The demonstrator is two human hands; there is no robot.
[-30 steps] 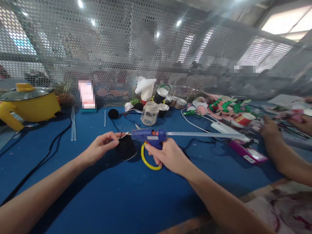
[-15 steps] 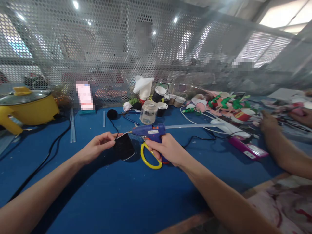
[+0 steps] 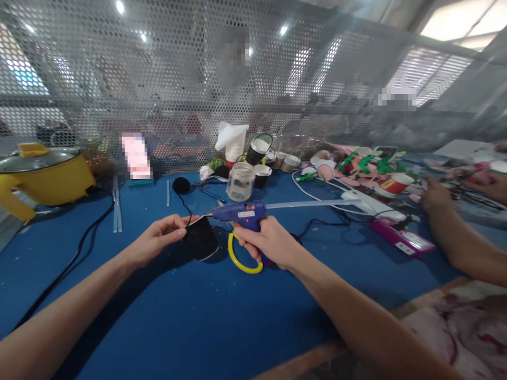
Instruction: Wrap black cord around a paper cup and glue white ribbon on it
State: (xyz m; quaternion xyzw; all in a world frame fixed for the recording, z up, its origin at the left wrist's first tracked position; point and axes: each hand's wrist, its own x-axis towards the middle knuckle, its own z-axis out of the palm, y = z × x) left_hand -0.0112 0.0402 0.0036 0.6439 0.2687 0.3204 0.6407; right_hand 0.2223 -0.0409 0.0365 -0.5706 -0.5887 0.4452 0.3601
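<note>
My right hand (image 3: pixel 270 242) grips a blue hot glue gun (image 3: pixel 238 212) with a yellow trigger loop (image 3: pixel 237 257); a clear glue stick (image 3: pixel 312 203) sticks out of its back to the right. The nozzle points left at the rim of a black yarn-wrapped cup (image 3: pixel 202 239). My left hand (image 3: pixel 158 241) pinches that cup at its upper left edge, just above the blue table (image 3: pixel 190 316). A black yarn strand runs from the cup back to a small black yarn ball (image 3: pixel 181 184).
A yellow electric pot (image 3: pixel 41 177) stands at the far left with a black cable (image 3: pixel 67 264) crossing the table. A glass jar (image 3: pixel 241 182), paper cups and craft pieces crowd the back under a perforated metal screen. Another person's arms (image 3: pixel 455 232) work at the right.
The glue gun came down and slightly left, its nozzle now against the cup's rim. My left hand stayed on the cup, which tilted a little.
</note>
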